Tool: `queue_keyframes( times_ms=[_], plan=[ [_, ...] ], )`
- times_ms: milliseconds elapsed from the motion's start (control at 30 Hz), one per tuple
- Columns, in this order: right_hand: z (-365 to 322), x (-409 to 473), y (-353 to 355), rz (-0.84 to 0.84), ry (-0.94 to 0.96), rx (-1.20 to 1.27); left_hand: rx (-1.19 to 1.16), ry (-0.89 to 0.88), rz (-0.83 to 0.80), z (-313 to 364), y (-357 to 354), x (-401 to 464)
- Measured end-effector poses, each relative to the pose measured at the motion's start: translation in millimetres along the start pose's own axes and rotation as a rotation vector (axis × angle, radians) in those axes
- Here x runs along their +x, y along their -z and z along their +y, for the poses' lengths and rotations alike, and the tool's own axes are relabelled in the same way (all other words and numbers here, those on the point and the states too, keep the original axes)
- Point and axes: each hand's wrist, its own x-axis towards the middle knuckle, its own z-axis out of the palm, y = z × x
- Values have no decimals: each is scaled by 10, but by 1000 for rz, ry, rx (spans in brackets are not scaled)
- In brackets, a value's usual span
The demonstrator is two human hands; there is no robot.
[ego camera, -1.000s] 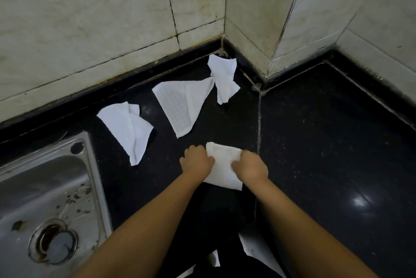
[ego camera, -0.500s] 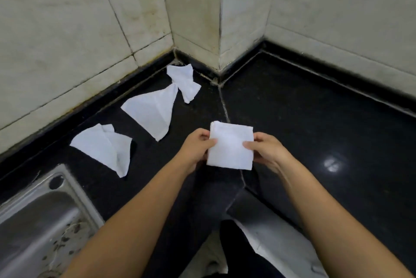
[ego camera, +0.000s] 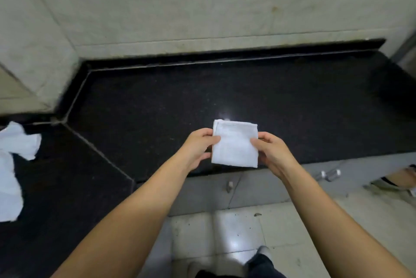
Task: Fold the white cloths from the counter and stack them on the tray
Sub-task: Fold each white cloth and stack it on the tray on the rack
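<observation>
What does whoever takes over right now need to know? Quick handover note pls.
Left hand: pinches the left edge of the folded cloth.
Right hand: pinches its right edge.
The folded cloth is a neat square held over the black counter, near its front edge.
Unfolded cloths lie on the counter at far left.
Done: this one is folded.
Left: stack it on the tray, which is not in view, then fold the rest.
</observation>
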Motion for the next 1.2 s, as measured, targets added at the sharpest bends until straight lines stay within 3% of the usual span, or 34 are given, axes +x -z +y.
queue_keyframes(
  times_ms=[433, 667, 933, 1200],
  plan=[
    [4, -977, 3879, 485, 111, 130, 228, -26, -487, -55, -4161, 273],
    [-269, -1216, 5447, 649, 150, 111, 293, -43, -622, 112, -5935, 440],
    [-812, -485, 6947, 736, 195, 53, 274, -132, -691, 692, -7437, 1213],
    [-2037, 623, 8381, 738, 341, -77, 278, -321, -692, 1965, -8746, 2160]
  ],
)
